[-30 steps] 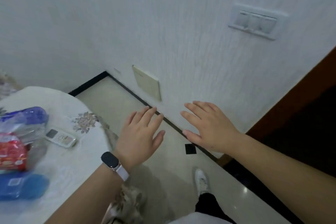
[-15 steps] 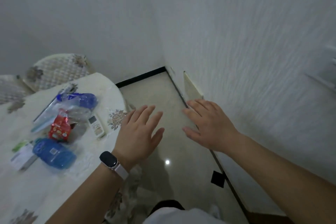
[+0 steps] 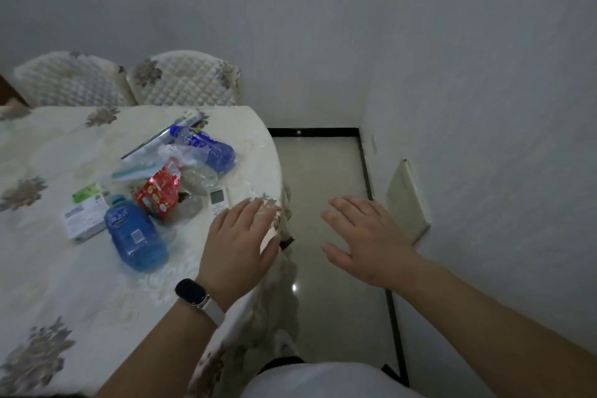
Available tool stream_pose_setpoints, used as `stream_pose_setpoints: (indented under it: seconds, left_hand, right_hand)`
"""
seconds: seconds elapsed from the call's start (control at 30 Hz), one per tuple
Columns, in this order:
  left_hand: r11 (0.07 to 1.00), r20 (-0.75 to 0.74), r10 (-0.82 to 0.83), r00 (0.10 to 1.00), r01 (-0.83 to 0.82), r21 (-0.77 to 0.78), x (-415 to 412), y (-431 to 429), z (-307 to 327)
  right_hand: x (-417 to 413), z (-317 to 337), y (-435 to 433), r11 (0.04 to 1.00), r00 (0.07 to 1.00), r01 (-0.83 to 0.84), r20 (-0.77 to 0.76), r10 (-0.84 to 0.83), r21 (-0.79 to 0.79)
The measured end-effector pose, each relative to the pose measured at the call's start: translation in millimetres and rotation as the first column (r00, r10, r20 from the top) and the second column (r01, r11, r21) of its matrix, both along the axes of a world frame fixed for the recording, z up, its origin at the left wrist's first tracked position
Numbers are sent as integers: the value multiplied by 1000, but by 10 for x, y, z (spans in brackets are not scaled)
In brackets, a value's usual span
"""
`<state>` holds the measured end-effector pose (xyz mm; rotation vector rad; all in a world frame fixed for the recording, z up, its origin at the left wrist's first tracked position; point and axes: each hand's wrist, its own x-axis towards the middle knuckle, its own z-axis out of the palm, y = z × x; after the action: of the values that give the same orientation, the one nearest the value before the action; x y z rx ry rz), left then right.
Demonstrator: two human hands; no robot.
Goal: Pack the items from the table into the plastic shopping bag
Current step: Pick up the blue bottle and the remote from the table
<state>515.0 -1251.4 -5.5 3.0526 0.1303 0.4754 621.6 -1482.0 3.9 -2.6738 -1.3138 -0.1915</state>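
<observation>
Both hands empty, fingers spread: left hand [image 3: 240, 244] over table [image 3: 64, 284] edge, right hand [image 3: 365, 241] over floor. Blue bottle [image 3: 135, 237], red snack packet [image 3: 158, 195] left.

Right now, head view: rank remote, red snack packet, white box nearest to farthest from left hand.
1. remote, at the fingertips of the left hand.
2. red snack packet, further left, mid-pile.
3. white box, leftmost.
</observation>
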Motion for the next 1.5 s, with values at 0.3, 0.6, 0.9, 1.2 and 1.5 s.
stream_pose_setpoints:
  seconds: [0.3,0.6,0.9,1.2,1.5]
  left_hand:
    - [950,-112,283,953,-294,-107,12,1303,-447]
    - [766,-120,587,801,-597,-238,-381,2055,-755]
    - [489,-310,752,581,-808,-328,-320,2228,-1088]
    - [111,-511,803,307,-919,-378,54,2369,-1086]
    - [-190,-538,843,30,-918,-349,330,2184,-1074]
  right_hand:
    - [488,-200,1472,985,985,-167,-41,165,-42]
    - [588,-776,2447,963,944,-256,-238,231,-80]
    - [742,-1403,2945,988,776,-26,-626,-78,-155]
    - [795,-1526,3319,990,766,3,-635,-94,-143]
    - [1113,-1568,3304,948,698,-248,-715,30,-202]
